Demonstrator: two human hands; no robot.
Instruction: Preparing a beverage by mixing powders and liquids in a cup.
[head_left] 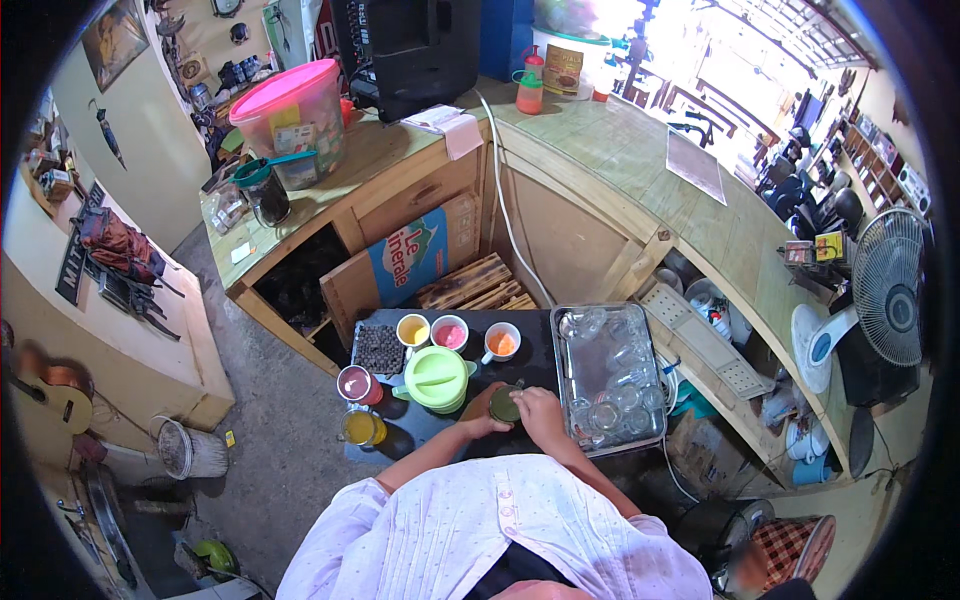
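A small glass of dark green contents [506,403] stands at the near edge of the dark table [530,370], in front of my body. My left hand [484,418] is wrapped round its left side. Over the glass's right rim, my right hand [541,414] has its fingers drawn together; whether they pinch a thin utensil or the rim is too small to tell. Just left stands a lidded light-green pitcher [437,378]. Behind are cups with yellow [413,330], pink [449,334] and orange [501,342] contents. A pinkish cup [358,385] and a glass mug of yellow liquid [362,428] sit farther left.
To my right, a metal tray [655,425] holds several clear glass mugs. A tray of small dark pieces [380,348] lies at the table's back left. A wooden counter [620,165] curves around the table, with a white cable [505,200] hanging down. At far right stands a fan [886,290].
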